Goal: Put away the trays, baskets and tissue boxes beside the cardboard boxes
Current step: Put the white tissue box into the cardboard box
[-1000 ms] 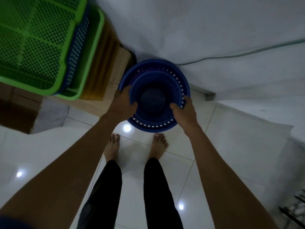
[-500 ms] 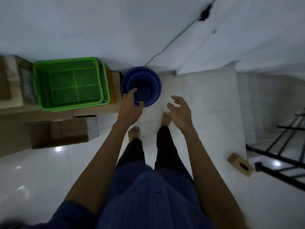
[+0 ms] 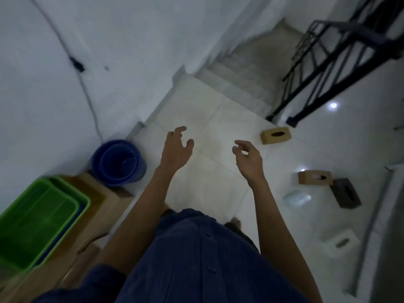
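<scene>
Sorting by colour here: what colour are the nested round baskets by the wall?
The baskets are blue, clearest in the head view.

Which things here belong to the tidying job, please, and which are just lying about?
Job: green trays, blue baskets, cardboard boxes, far tan tissue box, near tan tissue box, dark tissue box, white tissue box.
Lying about: wall cable, black railing.

A single wide-angle camera on the person's head looks steeply down from standing height: left hand [image 3: 177, 149] and right hand [image 3: 249, 157] mid-frame, tiled floor [image 3: 214, 119] beyond, wall [image 3: 131, 51] leftward, stair railing [image 3: 358, 33] upper right.
</scene>
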